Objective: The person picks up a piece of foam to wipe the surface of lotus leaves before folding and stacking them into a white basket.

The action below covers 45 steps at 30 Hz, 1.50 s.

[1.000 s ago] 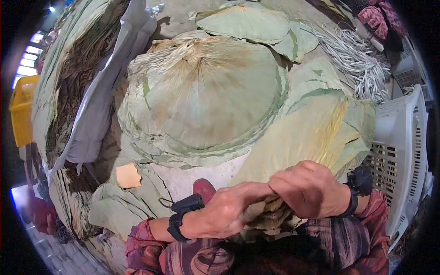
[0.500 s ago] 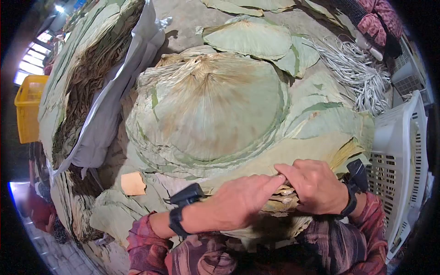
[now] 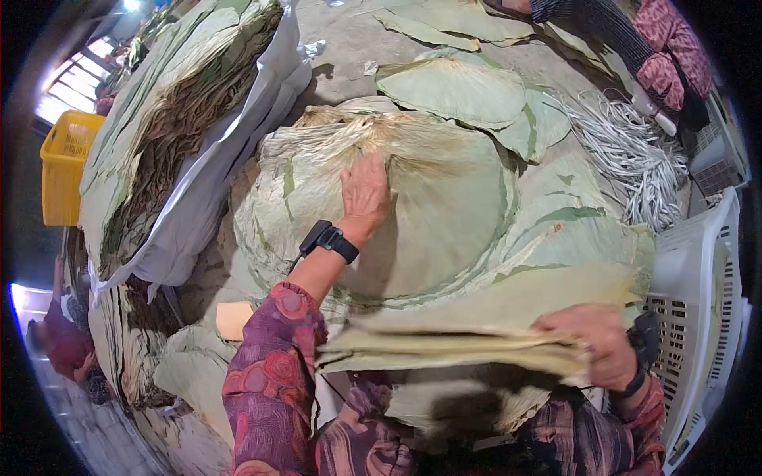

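Left hand (image 3: 365, 190) off bundle (image 3: 452, 349), onto stack (image 3: 444, 222)

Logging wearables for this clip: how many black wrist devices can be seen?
2. One wrist device sits behind the left hand, flat on the round leaf stack; the other wrist device behind the right hand, which holds the folded leaf bundle.
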Each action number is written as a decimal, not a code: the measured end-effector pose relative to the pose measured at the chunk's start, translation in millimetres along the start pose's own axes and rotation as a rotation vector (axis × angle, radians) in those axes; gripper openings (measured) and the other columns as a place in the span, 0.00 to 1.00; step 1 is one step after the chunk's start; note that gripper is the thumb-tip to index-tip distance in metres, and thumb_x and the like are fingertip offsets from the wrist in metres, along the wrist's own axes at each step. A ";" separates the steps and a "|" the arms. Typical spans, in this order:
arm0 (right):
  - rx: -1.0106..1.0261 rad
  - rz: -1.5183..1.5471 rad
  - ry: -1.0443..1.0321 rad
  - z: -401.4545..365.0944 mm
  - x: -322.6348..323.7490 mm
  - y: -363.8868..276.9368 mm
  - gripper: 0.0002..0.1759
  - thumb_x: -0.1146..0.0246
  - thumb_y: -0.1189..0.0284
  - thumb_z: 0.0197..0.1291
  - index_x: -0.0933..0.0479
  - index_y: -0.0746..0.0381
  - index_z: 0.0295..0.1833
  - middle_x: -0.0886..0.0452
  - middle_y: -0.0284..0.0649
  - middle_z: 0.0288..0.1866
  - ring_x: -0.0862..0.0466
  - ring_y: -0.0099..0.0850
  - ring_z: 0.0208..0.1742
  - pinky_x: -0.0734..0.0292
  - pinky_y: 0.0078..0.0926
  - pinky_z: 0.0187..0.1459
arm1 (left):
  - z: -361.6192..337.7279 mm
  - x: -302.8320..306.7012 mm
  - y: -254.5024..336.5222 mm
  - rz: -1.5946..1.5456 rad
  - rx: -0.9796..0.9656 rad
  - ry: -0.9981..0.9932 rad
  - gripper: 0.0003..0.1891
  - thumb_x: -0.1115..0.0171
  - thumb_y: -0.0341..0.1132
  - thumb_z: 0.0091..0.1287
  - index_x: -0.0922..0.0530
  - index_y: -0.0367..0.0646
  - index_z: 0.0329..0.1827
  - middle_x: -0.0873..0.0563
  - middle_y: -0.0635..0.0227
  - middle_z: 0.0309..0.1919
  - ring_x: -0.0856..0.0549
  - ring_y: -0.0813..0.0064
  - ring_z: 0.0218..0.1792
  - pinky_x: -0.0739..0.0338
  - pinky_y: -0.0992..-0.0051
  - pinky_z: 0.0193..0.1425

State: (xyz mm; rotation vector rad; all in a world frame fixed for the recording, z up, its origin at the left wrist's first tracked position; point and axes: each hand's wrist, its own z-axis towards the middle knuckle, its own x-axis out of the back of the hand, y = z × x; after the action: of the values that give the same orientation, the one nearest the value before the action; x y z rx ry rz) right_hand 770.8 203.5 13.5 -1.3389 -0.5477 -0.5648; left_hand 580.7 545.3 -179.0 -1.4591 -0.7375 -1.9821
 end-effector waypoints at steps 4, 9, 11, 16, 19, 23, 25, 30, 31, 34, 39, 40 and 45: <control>-0.374 0.542 0.412 -74.8 38.8 28.1 0.33 0.36 0.61 0.66 0.33 0.64 0.71 0.31 0.50 0.72 0.26 0.47 0.70 0.28 0.47 0.70 | -35.6 -8.1 -22.0 -1.351 -0.138 -0.218 0.14 0.36 0.31 0.59 0.22 0.37 0.47 0.18 0.49 0.38 0.17 0.55 0.40 0.23 0.62 0.44; 0.011 1.080 0.709 -170.7 65.9 64.6 0.33 0.50 0.53 0.76 0.40 0.62 0.77 0.37 0.53 0.77 0.34 0.53 0.76 0.40 0.54 0.76 | -144.1 70.5 99.8 -0.943 -0.327 -0.661 0.17 0.42 0.28 0.56 0.16 0.40 0.49 0.14 0.49 0.45 0.15 0.50 0.47 0.20 0.59 0.54; -0.197 0.613 0.781 -159.3 59.4 53.8 0.33 0.45 0.55 0.72 0.35 0.66 0.73 0.31 0.55 0.72 0.28 0.53 0.68 0.34 0.52 0.71 | -203.4 65.9 125.0 -1.153 -0.592 -1.100 0.28 0.39 0.30 0.57 0.24 0.43 0.66 0.23 0.50 0.65 0.24 0.53 0.66 0.30 0.60 0.71; 0.102 -0.156 0.501 -39.1 43.9 -0.5 0.17 0.30 0.66 0.54 0.17 0.68 0.43 0.11 0.45 0.41 0.12 0.37 0.37 0.17 0.38 0.45 | -140.6 46.3 53.8 -0.782 -0.404 -0.850 0.35 0.33 0.41 0.64 0.32 0.38 0.72 0.25 0.47 0.68 0.23 0.55 0.66 0.30 0.59 0.71; 0.063 -0.267 0.148 -26.8 25.2 -5.6 0.16 0.31 0.63 0.54 0.17 0.63 0.43 0.11 0.40 0.39 0.11 0.36 0.37 0.20 0.34 0.38 | -68.5 21.3 -46.8 -0.856 -0.288 0.048 0.22 0.33 0.31 0.61 0.22 0.36 0.59 0.19 0.48 0.56 0.19 0.53 0.56 0.24 0.60 0.60; 0.115 -0.251 -0.078 -19.9 6.9 -8.9 0.15 0.34 0.68 0.50 0.16 0.60 0.45 0.12 0.35 0.38 0.12 0.34 0.38 0.21 0.31 0.36 | 4.6 30.4 -62.6 -0.243 -0.186 0.194 0.27 0.27 0.38 0.59 0.26 0.36 0.58 0.22 0.52 0.47 0.21 0.51 0.51 0.24 0.57 0.57; 0.171 -0.292 -0.159 -17.0 5.5 -12.1 0.17 0.37 0.70 0.46 0.16 0.59 0.45 0.13 0.33 0.38 0.13 0.31 0.39 0.21 0.30 0.36 | 20.6 18.4 -53.7 -0.201 -0.134 0.160 0.29 0.26 0.39 0.57 0.27 0.36 0.58 0.23 0.52 0.48 0.22 0.50 0.53 0.24 0.57 0.56; 0.230 -0.237 -0.198 -11.1 -8.5 -16.6 0.16 0.36 0.71 0.49 0.18 0.57 0.47 0.15 0.31 0.38 0.15 0.30 0.39 0.21 0.28 0.37 | 32.3 12.6 -33.1 -0.054 0.005 0.048 0.27 0.23 0.40 0.53 0.27 0.39 0.51 0.25 0.55 0.48 0.25 0.53 0.54 0.25 0.57 0.53; 0.202 -0.221 -0.219 -10.6 -12.1 -10.4 0.16 0.35 0.72 0.50 0.19 0.56 0.48 0.16 0.31 0.38 0.15 0.29 0.39 0.22 0.27 0.37 | 31.9 11.3 -31.6 -0.058 0.002 0.045 0.27 0.23 0.40 0.53 0.27 0.39 0.51 0.25 0.55 0.48 0.25 0.53 0.54 0.25 0.57 0.53; 0.198 -0.225 -0.242 -8.0 -20.3 -1.8 0.19 0.34 0.71 0.51 0.21 0.54 0.52 0.17 0.30 0.40 0.16 0.29 0.39 0.22 0.27 0.39 | 29.0 4.5 -35.9 -0.019 -0.001 0.117 0.26 0.24 0.40 0.54 0.27 0.40 0.50 0.25 0.57 0.46 0.24 0.54 0.52 0.25 0.58 0.53; 0.175 -0.146 -0.200 -12.7 -29.1 -0.3 0.18 0.36 0.72 0.51 0.21 0.54 0.51 0.18 0.31 0.38 0.17 0.30 0.38 0.23 0.27 0.40 | 27.5 17.9 -48.5 -0.380 -0.089 0.184 0.17 0.27 0.40 0.61 0.24 0.39 0.43 0.20 0.57 0.32 0.18 0.60 0.35 0.24 0.62 0.42; 0.173 -0.137 -0.191 -13.7 -30.7 0.0 0.18 0.36 0.72 0.51 0.22 0.54 0.51 0.18 0.31 0.38 0.17 0.30 0.38 0.23 0.27 0.40 | 26.5 32.7 -43.7 -0.544 -0.051 0.099 0.15 0.28 0.39 0.63 0.24 0.39 0.41 0.19 0.58 0.28 0.17 0.61 0.30 0.23 0.64 0.38; 0.183 -0.148 -0.190 -15.2 -31.7 1.5 0.18 0.36 0.72 0.51 0.21 0.54 0.51 0.17 0.31 0.39 0.17 0.31 0.38 0.23 0.27 0.40 | -6.2 99.6 -8.6 -0.694 -0.085 0.035 0.11 0.30 0.32 0.66 0.25 0.38 0.37 0.19 0.68 0.28 0.21 0.81 0.29 0.23 0.76 0.36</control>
State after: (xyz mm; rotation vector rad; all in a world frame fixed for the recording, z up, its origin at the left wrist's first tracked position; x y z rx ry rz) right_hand 748.7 190.7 -10.8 -1.1905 -0.8401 -0.4973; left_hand 545.9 535.1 -85.6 -1.3143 -1.2853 -2.5586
